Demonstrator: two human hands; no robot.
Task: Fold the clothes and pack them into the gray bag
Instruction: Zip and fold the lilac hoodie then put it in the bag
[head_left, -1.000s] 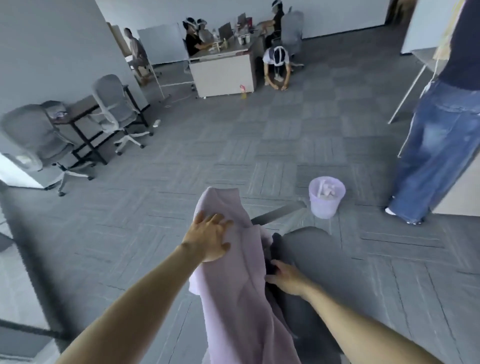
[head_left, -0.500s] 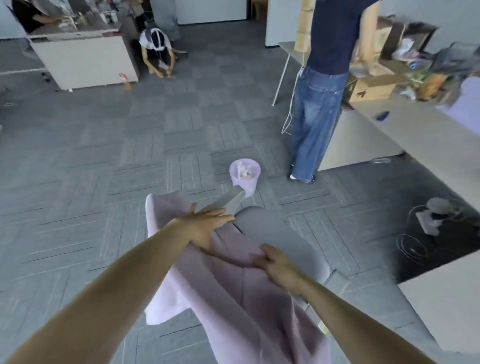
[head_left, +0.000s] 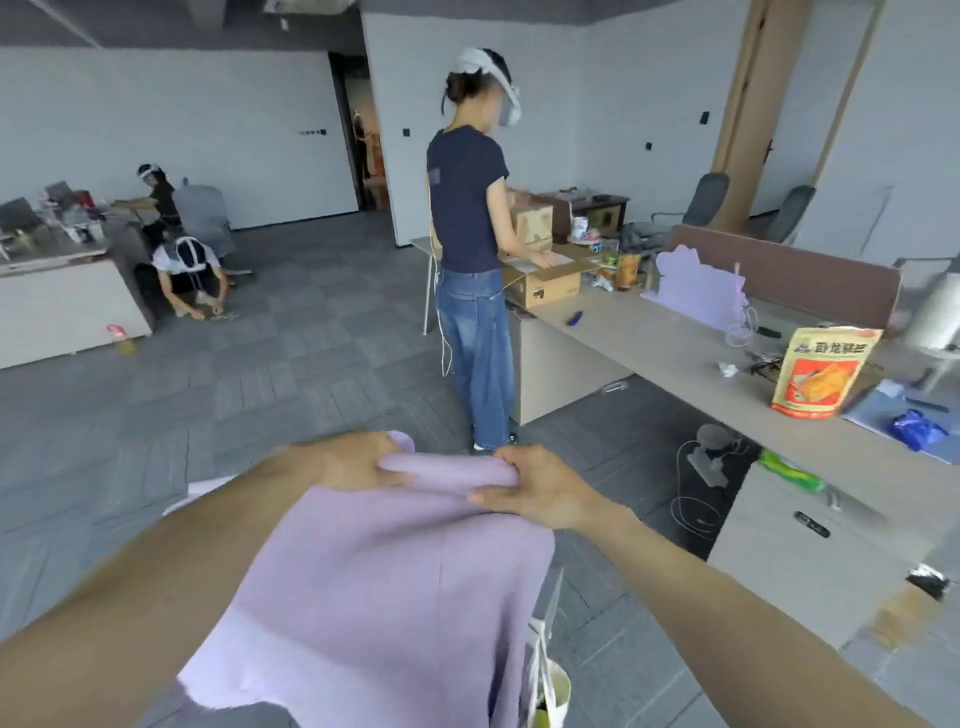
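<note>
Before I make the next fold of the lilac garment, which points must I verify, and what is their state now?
1. The left hand grips the top edge of the garment: ok.
2. The right hand grips the same edge: ok.
3. The garment is folded flat: not ok; it hangs loose and is bunched at the top.
4. The gray bag is in sight: not ok; this view does not show it.
5. There is a surface below for folding: cannot tell; the garment hides what is under it.

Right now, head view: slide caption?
Left hand and right hand grip the lilac garment by its bunched top edge.
</note>
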